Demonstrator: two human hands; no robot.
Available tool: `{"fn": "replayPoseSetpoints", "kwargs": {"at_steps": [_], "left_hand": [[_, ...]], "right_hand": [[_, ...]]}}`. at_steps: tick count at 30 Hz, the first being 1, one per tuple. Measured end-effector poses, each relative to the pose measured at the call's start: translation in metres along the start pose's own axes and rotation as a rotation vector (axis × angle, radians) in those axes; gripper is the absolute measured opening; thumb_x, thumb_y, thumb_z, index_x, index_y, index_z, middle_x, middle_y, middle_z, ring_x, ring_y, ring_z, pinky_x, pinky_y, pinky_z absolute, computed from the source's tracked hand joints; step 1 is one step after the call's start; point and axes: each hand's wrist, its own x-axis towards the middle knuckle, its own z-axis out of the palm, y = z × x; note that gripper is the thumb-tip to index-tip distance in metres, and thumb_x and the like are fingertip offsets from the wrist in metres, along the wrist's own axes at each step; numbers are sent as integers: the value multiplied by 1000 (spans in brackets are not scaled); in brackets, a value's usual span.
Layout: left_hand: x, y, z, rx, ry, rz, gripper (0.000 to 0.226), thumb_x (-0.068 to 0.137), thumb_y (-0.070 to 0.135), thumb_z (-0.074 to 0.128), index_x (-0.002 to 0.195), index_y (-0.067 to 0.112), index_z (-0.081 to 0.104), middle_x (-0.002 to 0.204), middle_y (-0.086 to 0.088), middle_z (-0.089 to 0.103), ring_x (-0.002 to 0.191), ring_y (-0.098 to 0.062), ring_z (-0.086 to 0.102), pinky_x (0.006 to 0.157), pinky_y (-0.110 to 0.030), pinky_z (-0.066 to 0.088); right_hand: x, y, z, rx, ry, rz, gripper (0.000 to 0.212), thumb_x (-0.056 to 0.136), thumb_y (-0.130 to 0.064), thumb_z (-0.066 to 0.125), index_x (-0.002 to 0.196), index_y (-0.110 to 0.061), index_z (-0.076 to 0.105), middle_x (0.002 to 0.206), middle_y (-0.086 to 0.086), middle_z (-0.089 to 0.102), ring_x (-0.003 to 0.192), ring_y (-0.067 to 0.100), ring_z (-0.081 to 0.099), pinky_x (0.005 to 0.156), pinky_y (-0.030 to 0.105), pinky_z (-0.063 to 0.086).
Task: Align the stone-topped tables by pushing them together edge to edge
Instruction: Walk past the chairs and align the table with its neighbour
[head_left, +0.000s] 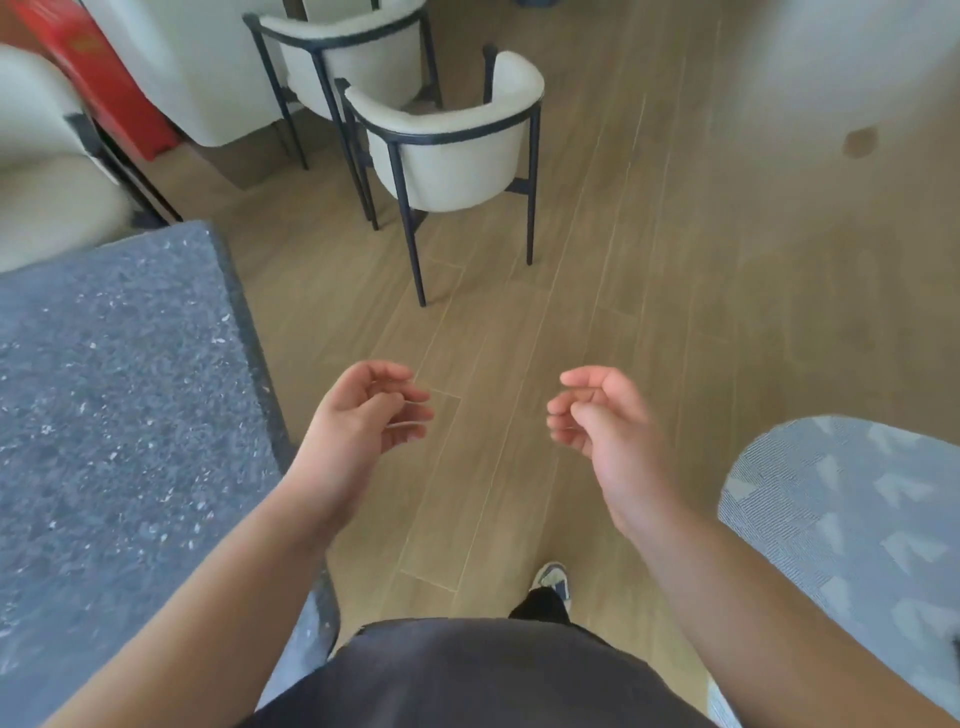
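Left hand (363, 415) and right hand (602, 415) hover over floor (649, 270) right of bench (119, 395), fingers loosely curled, holding nothing. Chair (447, 150) beyond bench.

no text, label or number can be read anywhere in view.

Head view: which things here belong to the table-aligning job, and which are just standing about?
Job:
stone-topped table, at the person's left
left hand, loosely curled, holding nothing
right hand, the same

Standing about:
cream chairs
red box
patterned rug
wooden floor
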Motion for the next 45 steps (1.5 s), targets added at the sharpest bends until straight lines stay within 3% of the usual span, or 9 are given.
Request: {"fn": "replayPoseSetpoints", "kwargs": {"at_steps": [7, 16, 25, 32, 37, 41, 45], "left_hand": [[30, 36, 57, -26, 161, 105, 26, 82, 8, 49, 104, 13, 62, 91, -4, 72, 84, -25, 70, 74, -36, 57], [78, 60, 45, -65, 310, 186, 28, 84, 7, 48, 107, 11, 62, 92, -5, 72, 85, -24, 71, 74, -32, 58], [208, 92, -29, -112, 396, 194, 28, 84, 8, 48, 107, 12, 62, 93, -4, 72, 87, -24, 71, 78, -35, 59], [308, 143, -95, -69, 447, 187, 31, 94, -9, 40, 108, 10, 60, 89, 1, 73, 82, -21, 71, 76, -33, 60], [362, 167, -126, -118, 499, 177, 29, 86, 3, 45, 108, 11, 61, 90, -2, 73, 81, -21, 71, 74, -31, 60], [418, 186, -153, -118, 546, 167, 28, 85, 5, 47, 108, 11, 62, 92, -4, 72, 84, -24, 72, 74, -31, 59], [473, 203, -179, -106, 633, 179, 31, 95, -8, 40, 109, 9, 62, 91, -5, 72, 83, -24, 72, 75, -32, 60]], "right_hand": [[83, -47, -54, 50, -118, -100, 31, 79, -8, 45, 103, -17, 63, 79, -4, 70, 75, 16, 66, 79, 36, 57], [154, -76, -3, 32, -339, -78, 31, 83, -7, 44, 107, -15, 61, 80, -6, 68, 76, 14, 65, 85, 38, 57], [280, -117, 110, -100, -442, -98, 34, 92, 8, 42, 108, -15, 61, 82, -3, 69, 78, 17, 65, 88, 42, 57], [374, -162, 213, -77, -511, -127, 30, 84, -6, 45, 107, -15, 61, 82, -6, 68, 78, 14, 65, 83, 35, 57], [431, -171, 267, -63, -542, -101, 30, 82, -8, 46, 107, -16, 62, 82, -5, 69, 78, 14, 66, 80, 33, 57], [493, -182, 307, -62, -580, -88, 29, 86, -2, 45, 106, -13, 62, 81, -4, 69, 77, 14, 66, 81, 34, 58], [557, -195, 351, -49, -640, -89, 30, 89, 2, 44, 107, -13, 62, 82, -4, 70, 78, 15, 66, 82, 37, 58]]}}
